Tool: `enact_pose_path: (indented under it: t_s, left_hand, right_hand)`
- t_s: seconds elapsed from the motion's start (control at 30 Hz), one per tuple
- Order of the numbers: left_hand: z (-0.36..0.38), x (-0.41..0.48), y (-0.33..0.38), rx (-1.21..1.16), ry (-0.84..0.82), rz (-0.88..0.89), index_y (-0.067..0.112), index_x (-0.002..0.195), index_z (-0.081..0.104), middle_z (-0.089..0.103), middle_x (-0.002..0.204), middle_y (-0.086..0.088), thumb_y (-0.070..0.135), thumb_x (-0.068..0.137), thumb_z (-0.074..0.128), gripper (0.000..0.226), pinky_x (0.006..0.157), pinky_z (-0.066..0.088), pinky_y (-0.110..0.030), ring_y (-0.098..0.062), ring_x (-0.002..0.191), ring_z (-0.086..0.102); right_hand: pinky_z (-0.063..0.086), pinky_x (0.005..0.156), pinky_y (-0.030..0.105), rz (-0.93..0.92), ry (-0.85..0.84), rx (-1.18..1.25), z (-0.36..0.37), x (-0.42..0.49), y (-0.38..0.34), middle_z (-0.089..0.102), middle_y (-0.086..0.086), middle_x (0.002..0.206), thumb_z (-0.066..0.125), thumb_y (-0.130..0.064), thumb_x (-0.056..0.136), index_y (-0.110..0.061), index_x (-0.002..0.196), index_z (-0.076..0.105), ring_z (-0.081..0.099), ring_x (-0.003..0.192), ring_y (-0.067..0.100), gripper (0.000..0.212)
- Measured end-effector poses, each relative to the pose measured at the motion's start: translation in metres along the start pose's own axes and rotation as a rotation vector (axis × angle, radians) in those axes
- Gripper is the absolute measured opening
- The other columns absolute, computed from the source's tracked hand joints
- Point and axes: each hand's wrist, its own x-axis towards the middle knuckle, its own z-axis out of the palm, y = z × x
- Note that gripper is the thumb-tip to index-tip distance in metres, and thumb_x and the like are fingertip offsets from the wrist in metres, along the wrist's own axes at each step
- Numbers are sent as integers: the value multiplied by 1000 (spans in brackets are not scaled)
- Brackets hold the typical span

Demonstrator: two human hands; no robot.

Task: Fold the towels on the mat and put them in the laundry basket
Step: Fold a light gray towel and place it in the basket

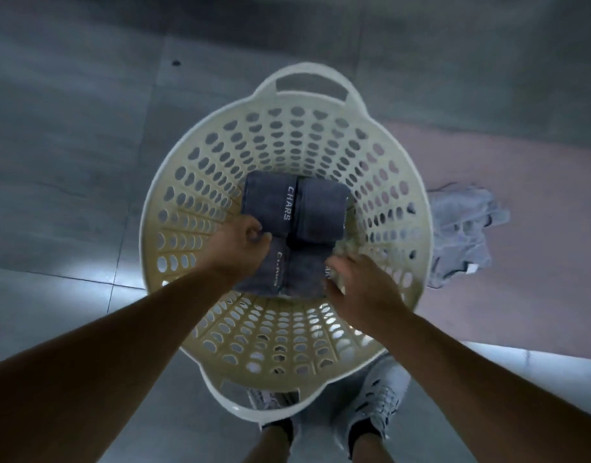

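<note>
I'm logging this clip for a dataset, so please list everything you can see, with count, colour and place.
laundry basket: one, cream, on the floor, centre.
folded towels: at least two, dark grey, inside the basket.
loose towel heap: one, pale grey, on the mat.
mat: one, pink, right of the basket.
floor: grey tiles.
shoes: two, grey, under the basket's near rim.
left hand: grips the near towel.
right hand: at that towel's right edge, blurred.

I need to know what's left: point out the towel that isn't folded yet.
The pale grey towel crumpled on the pink mat, outside the laundry basket to its right. The dark towels inside the basket are all folded into neat blocks.
</note>
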Motion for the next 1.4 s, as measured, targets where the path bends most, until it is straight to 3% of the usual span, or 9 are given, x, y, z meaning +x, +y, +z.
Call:
enact_pose_path:
  t_s: [0.17,0.37,0.6,0.77,0.9,1.03,1.13,1.27,1.4]
  left_hand:
    - [-29,-50,103,55,4,232,26,83,53,60,83,6,45,91,55,20,71,53,-38,-14,76,59]
    - [-2,-80,234,115,-53,429,33,88,47,60,99,3,51,89,48,18,77,49,-36,-21,91,59]
    - [116,-81,322,66,-102,294,28,93,52,62,105,-2,39,91,56,11,73,40,-28,-23,88,59]
    - [217,-53,317,21,-147,-16,24,120,59,63,124,-7,46,93,54,35,85,53,-37,-26,99,61]
    - [292,-3,285,175,-141,-50,18,134,51,55,136,-12,48,98,47,47,100,47,-43,-30,119,54]
    - [344,74,258,291,-121,-22,23,156,23,17,165,-9,62,96,42,74,119,24,-52,-30,151,18]
    - [368,129,242,261,-144,-69,33,159,2,-7,167,-8,75,86,49,97,121,12,-58,-32,153,-5]
    - [394,168,208,168,-80,-215,40,151,20,18,158,-14,88,65,44,102,116,21,-59,-39,146,17]
    - [412,169,201,243,125,-155,30,139,43,36,150,-14,79,82,48,75,114,21,-53,-37,140,30]
  right_hand:
    - [55,74,33,-33,193,-112,-95,-94,27,68,2,105,74,-30,83,-18,111,69,65,92,24,31]
    - [57,80,40,53,279,-147,-158,-179,107,66,6,120,81,-29,78,-17,112,72,66,102,29,38]
    - [57,79,39,90,223,-80,-180,-192,241,61,6,127,77,-31,82,-18,119,69,64,105,29,40]
    - [49,98,36,111,99,6,-160,-154,330,50,1,138,61,-40,94,-24,134,58,52,123,24,44]
    - [48,98,37,119,60,74,-117,-90,389,50,1,136,60,-40,93,-23,132,59,51,121,25,42]
    - [39,108,38,101,78,121,-68,-1,434,45,3,146,61,-44,92,-24,136,57,42,133,27,48]
    - [23,120,41,35,80,151,-41,68,458,30,8,158,65,-55,87,-24,141,54,21,148,29,63]
    - [20,119,55,50,145,109,-14,141,476,19,2,164,47,-83,68,-35,144,48,9,151,32,89]
    - [23,114,58,129,122,-74,-1,178,477,22,1,156,51,-80,78,-46,149,30,18,144,33,82]
